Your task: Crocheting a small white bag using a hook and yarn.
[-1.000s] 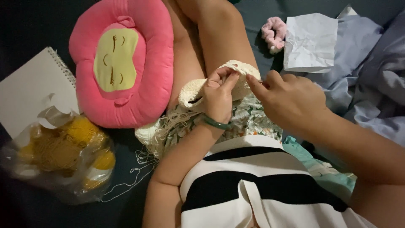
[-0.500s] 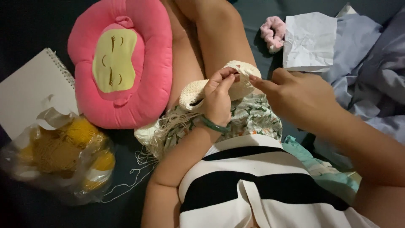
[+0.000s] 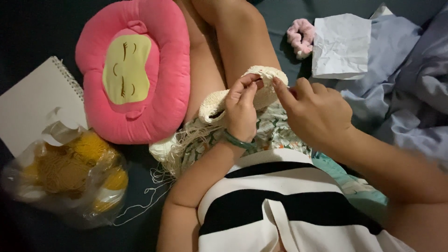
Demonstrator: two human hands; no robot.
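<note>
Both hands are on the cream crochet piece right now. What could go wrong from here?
1. Loose yarn trails from the crochet piece under the left hand's forearm, so it may snag or tangle.
2. The right hand pinches only the piece's edge, so a hard pull could loosen stitches.
3. Dim light may hide stitch mistakes.
</note>
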